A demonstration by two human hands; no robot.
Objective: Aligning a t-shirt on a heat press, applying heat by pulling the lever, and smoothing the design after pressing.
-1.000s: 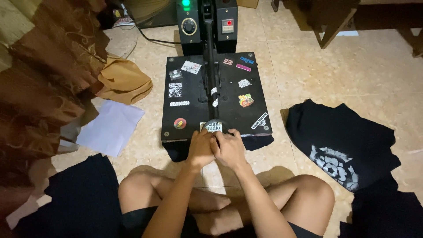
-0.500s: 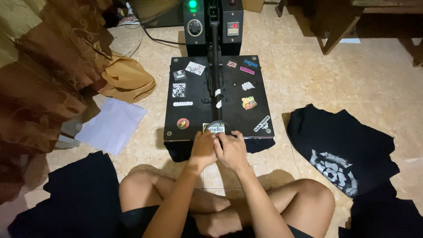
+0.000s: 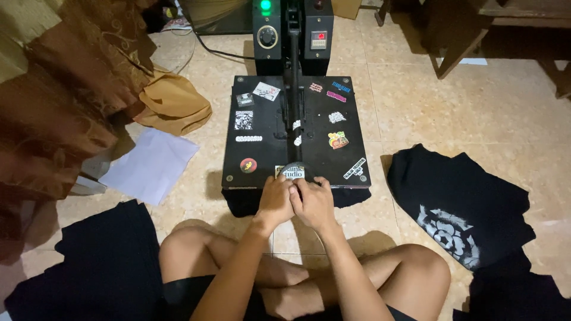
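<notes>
Seen from above, a person sits cross-legged on a tiled floor [image 3: 416, 101] in front of a black heat press [image 3: 295, 134], both hands on the round grip of its handle [image 3: 293, 170] at the near edge of the flat top plate. The left hand [image 3: 275, 199] and right hand [image 3: 315, 205] sit side by side, touching, w/ fingers curled over the grip and pressed together; how far the fingers wrap under it can't be told. The press is shut flat, its lever arm running back along the middle to the control box [image 3: 291, 35], where a green light [image 3: 265, 6] glows beside a round dial [image 3: 267, 37] and a small display [image 3: 319, 39]. Stickers [image 3: 337, 139] of several colours dot the top plate. Dark cloth [image 3: 351, 196] pokes out from under the plate at its near edge, on both sides of the hands.

Right of the press, a black T-shirt [image 3: 458, 202] lies crumpled on the floor w/ a pale print facing up. At lower left, a stack of black fabric [image 3: 107, 261] sits just beside the person's knee. A white sheet of paper [image 3: 151, 163] lies left of the press, near a tan cloth [image 3: 175, 104], and brown patterned curtains [image 3: 59, 95] hang along the left edge. A black cable [image 3: 220, 52] runs across the tiles toward the control box, and wooden furniture legs [image 3: 458, 47] stand at upper right.
</notes>
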